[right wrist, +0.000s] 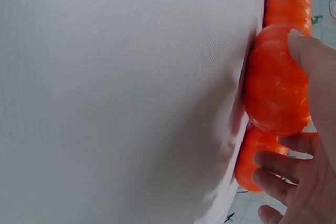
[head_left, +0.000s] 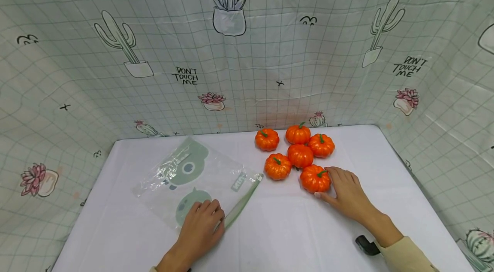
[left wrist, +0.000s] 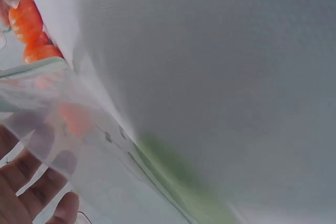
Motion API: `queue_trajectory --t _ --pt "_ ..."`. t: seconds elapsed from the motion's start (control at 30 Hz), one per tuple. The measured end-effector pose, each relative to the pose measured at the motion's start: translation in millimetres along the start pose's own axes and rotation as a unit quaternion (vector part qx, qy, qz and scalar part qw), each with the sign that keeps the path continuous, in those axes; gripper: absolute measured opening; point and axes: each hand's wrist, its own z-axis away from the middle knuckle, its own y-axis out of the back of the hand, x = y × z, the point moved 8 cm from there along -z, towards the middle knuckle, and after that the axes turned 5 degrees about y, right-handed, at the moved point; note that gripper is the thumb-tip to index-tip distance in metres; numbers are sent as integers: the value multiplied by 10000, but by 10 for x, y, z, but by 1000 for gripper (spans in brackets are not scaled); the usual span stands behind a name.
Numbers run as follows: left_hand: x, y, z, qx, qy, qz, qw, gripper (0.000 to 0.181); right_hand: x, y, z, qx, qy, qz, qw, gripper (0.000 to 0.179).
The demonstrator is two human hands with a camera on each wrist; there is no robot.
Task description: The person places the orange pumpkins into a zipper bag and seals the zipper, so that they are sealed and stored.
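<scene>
My right hand (head_left: pixel 349 192) is at an orange toy pumpkin (head_left: pixel 315 179) with a green stem, the nearest of a small group. Its thumb lies on the near side and the index finger on the far side, holding the pumpkin between them; the other fingers spread loosely in the right wrist view. My left hand (head_left: pixel 202 227) rests on a clear zip bag (head_left: pixel 227 177) printed with green cartoon figures, beside its green zip edge. In the left wrist view, the bag's film (left wrist: pixel 105 166) covers the tips of its loosely extended fingers (left wrist: pixel 37 195).
Several more orange pumpkins stand close behind, among them a pumpkin (head_left: pixel 278 166) at the front left and a pumpkin (head_left: pixel 298 134) at the back. A black object (head_left: pixel 366 245) shows by the right wrist. A patterned curtain (head_left: pixel 251 57) surrounds the white table (head_left: pixel 278 233).
</scene>
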Motion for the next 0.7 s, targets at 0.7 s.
queue_trajectory --t 0.7 --pt "-41 96 -31 835 662 309 9938 21 -17 22 1 104 -41 -111 9999 77"
